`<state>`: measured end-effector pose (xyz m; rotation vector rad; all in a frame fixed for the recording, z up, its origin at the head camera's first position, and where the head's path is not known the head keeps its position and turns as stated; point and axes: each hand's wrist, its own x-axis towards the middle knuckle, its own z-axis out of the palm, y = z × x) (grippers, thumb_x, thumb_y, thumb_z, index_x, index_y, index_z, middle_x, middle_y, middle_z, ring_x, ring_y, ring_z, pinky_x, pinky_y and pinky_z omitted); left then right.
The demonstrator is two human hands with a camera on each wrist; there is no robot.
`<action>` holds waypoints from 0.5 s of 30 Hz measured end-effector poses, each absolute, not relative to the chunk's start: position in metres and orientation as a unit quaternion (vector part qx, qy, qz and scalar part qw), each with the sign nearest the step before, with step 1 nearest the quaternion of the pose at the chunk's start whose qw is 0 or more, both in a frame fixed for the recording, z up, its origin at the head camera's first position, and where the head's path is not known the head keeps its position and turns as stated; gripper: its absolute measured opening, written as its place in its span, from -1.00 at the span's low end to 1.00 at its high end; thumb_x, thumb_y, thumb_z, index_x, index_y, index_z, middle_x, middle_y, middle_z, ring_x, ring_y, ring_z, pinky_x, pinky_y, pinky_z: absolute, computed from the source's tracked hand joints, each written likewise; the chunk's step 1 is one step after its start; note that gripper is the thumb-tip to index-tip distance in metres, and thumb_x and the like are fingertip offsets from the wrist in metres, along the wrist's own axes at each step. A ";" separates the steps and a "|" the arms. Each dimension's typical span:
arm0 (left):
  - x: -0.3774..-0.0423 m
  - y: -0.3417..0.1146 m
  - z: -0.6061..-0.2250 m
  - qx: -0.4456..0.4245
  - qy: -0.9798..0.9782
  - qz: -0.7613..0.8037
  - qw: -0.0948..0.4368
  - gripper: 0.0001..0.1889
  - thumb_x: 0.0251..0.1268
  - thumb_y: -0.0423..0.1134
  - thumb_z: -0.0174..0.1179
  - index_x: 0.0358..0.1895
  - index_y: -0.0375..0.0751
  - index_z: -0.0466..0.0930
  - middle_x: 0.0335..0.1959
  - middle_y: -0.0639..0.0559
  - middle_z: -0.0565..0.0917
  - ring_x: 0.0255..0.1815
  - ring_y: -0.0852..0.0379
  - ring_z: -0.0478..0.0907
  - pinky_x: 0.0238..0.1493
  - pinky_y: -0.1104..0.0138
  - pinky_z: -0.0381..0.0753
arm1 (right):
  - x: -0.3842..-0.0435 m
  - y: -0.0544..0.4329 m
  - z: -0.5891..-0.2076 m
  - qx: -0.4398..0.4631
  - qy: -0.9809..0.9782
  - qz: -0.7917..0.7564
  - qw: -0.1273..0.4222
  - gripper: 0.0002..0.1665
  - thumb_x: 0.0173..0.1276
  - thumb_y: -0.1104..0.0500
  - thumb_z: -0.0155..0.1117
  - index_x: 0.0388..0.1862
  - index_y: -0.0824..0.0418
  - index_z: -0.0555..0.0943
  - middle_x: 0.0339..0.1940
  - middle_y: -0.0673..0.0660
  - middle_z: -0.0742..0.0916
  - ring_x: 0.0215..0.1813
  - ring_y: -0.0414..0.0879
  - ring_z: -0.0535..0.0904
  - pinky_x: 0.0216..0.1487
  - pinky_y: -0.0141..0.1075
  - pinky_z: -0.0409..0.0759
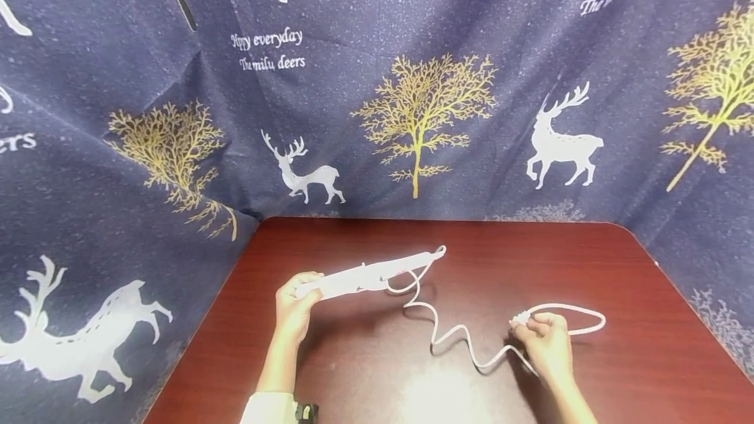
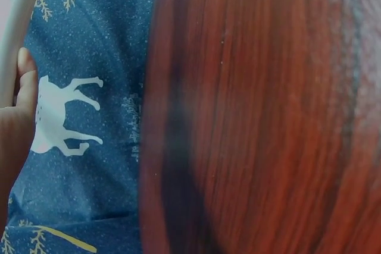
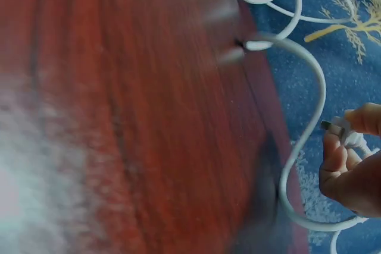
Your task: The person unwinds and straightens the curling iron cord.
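Observation:
My left hand (image 1: 292, 311) grips one end of a long white hair straightener (image 1: 379, 273), thumb along its near side. The straightener is held up over the table, its far end pointing right and slightly upward. From that end a white cord (image 1: 462, 331) trails in loose waves toward my right hand (image 1: 549, 347). There the fingers pinch the cord's plug (image 3: 342, 132), whose dark prong tip shows in the right wrist view. A loop of cord sticks out to the right of this hand. The left wrist view catches only part of the left hand (image 2: 15, 141) and straightener (image 2: 11, 34).
Beneath both hands lies a reddish-brown wooden table (image 1: 624, 371), with a bright glare near its front. A dark blue cloth (image 1: 365, 103) printed with deer and trees hangs behind and at the sides. A dark band (image 1: 307, 413) shows at the left sleeve (image 1: 269, 407).

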<state>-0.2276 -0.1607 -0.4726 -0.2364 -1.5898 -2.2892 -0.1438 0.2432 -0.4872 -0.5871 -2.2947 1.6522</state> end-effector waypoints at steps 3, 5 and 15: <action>-0.226 -0.162 -0.471 -0.078 -0.547 -0.814 0.180 -0.78 -0.18 -0.82 0.04 -0.36 -0.66 0.48 -0.38 -0.08 0.65 -0.37 0.12 0.57 -0.38 0.40 0.57 | -0.139 0.246 -0.487 -0.217 -0.749 0.612 0.134 -0.56 0.17 0.35 0.27 -0.02 0.41 0.32 -0.36 0.11 0.72 -0.44 -0.33 0.57 -0.35 -0.52 0.47; -0.225 -0.163 -0.470 -0.072 -0.541 -0.817 0.185 -0.78 -0.17 -0.82 0.03 -0.35 -0.67 0.48 -0.38 -0.09 0.65 -0.37 0.12 0.57 -0.38 0.40 0.57 | -0.137 0.252 -0.489 -0.218 -0.716 0.648 0.144 -0.63 0.21 0.34 0.24 -0.03 0.37 0.40 -0.43 -0.05 0.71 -0.43 -0.30 0.59 -0.36 -0.49 0.49; -0.221 -0.178 -0.468 -0.043 -0.516 -0.832 0.202 -0.66 -0.14 -0.83 0.01 -0.41 -0.39 0.62 -0.38 -0.12 0.64 -0.39 0.12 0.58 -0.40 0.39 0.58 | -0.127 0.300 -0.486 -0.142 -0.670 0.707 0.177 -0.72 0.24 0.21 0.31 -0.06 0.20 0.61 -0.39 -0.02 0.72 -0.40 -0.21 0.63 -0.42 -0.35 0.58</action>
